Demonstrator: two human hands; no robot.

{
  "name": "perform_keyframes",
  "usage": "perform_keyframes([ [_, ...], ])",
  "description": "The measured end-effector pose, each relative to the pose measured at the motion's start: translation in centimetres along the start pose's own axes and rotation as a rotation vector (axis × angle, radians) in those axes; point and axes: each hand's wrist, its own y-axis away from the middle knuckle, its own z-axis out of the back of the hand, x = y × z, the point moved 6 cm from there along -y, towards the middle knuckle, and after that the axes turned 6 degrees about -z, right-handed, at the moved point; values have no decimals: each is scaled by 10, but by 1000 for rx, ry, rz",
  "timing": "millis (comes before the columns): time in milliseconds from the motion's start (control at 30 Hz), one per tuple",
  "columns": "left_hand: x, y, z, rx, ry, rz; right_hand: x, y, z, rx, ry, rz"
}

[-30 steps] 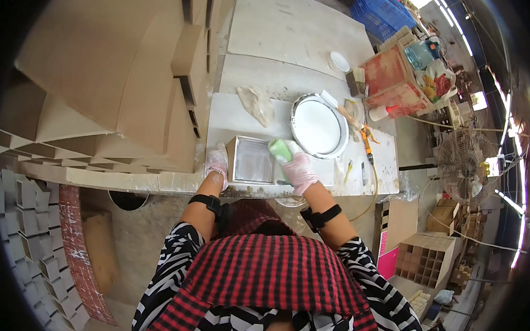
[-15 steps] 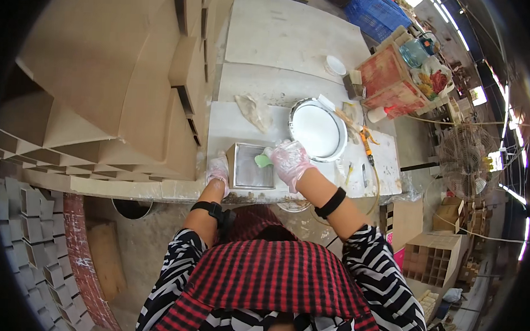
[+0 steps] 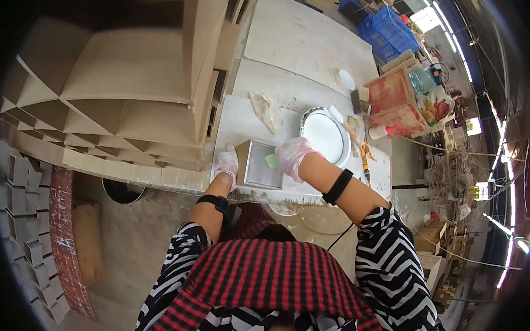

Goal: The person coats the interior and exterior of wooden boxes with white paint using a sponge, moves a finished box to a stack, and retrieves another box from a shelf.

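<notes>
In front of me, at the table's near edge, stands an open box (image 3: 243, 161) with a brown side and a grey inside. My left hand (image 3: 225, 163), in a thin, pinkish see-through glove, presses against the box's left side and steadies it. My right hand (image 3: 295, 157), gloved alike, is closed over the box's right edge. From its fingers a pale green scraper (image 3: 271, 160) reaches into the box; its grip is hidden. Just beyond the right hand sits a round tub (image 3: 323, 132) of white paste, with a brush (image 3: 348, 131) at its right rim.
Stacked brown divided boxes (image 3: 144, 120) rise high on the left. A crumpled plastic piece (image 3: 265, 112) and a small white bowl (image 3: 345, 79) lie farther back. An orange-handled tool (image 3: 366, 154) rests right of the tub. A fan (image 3: 451, 181) stands beyond the table's right.
The whole view has shifted, so the table sits slightly farther right. My right hand has turned over the box edge, and less of the green scraper shows. The left hand stays at the box.
</notes>
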Motion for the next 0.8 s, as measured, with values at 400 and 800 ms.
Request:
perform_keyframes([
  [400,2,-17,-5,-22,-56,-55,-57,-22,0,181,-790,-36],
  [800,25,-39,-21,4,-6,7,-28,-1,-40,-389,-558,-155],
])
